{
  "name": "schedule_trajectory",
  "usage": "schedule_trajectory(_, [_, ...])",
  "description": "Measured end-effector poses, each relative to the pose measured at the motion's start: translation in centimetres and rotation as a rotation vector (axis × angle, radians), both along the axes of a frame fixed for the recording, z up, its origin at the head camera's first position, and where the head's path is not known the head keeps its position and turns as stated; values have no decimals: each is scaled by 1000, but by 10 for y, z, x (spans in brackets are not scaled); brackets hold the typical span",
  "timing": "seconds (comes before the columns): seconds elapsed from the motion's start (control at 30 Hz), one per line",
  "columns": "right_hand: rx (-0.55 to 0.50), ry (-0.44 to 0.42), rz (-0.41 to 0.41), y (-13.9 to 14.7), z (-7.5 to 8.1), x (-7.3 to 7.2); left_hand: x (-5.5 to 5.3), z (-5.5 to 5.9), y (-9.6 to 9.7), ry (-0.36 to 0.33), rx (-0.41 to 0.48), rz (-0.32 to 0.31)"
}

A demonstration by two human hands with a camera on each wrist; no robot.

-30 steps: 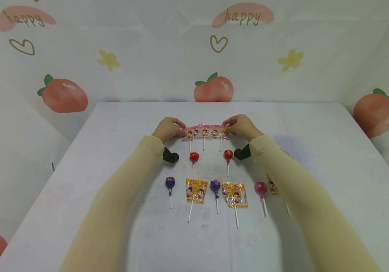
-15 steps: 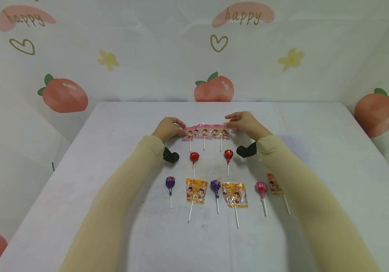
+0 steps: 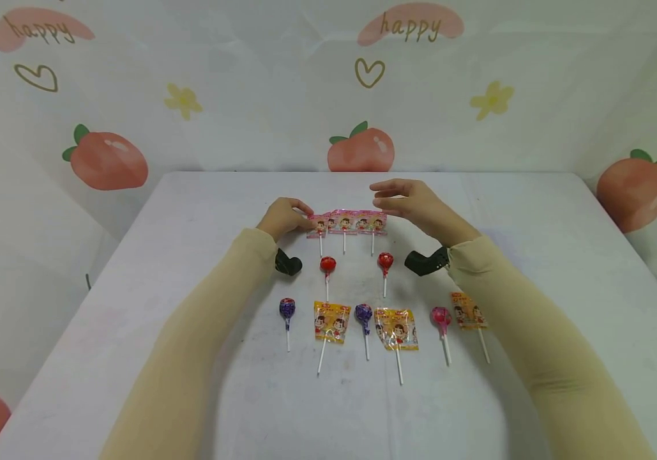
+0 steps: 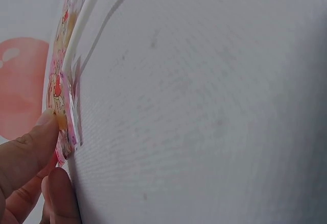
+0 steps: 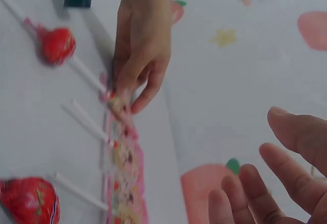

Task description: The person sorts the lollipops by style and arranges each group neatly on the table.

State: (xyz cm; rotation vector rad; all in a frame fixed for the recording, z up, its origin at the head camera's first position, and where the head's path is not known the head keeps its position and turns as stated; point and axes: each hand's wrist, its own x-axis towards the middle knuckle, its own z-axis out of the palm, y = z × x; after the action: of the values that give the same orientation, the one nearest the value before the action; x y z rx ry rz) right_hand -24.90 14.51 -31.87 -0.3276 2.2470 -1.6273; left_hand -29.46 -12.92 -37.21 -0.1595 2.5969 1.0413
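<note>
At the far side of the table, three pink-wrapped lollipops (image 3: 344, 222) lie side by side in a row, wrappers overlapping, sticks toward me. My left hand (image 3: 283, 217) pinches the wrapper of the leftmost one; in the left wrist view the thumb (image 4: 31, 145) presses on this wrapper (image 4: 60, 106) with fingers behind it. Raised over the right end of the row, my right hand (image 3: 411, 199) holds nothing, its fingers apart and slightly bent. The right wrist view shows those spread fingers (image 5: 271, 183) beside the pink row (image 5: 125, 157).
Two red lollipops (image 3: 328, 264) lie nearer me than the row. Closer still is a line of purple lollipops (image 3: 286, 308), a pink lollipop (image 3: 440, 316) and yellow-wrapped lollipops (image 3: 332, 321). A printed cloth (image 3: 271, 115) hangs behind the white table (image 3: 219, 198).
My right hand has let go of the rightmost pink-wrapped lollipop, risen and opened its fingers, its wrist shifting right. The left hand has stayed where it was.
</note>
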Motion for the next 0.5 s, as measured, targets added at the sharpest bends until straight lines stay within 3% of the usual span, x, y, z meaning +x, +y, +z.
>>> schedule_trajectory(0.27, [2,81,56,-11,15,31,-1,0,0,19,-20,2])
schedule_trajectory(0.5, [23,142,104,-23,11,57,-1,2,1,2,-16,3])
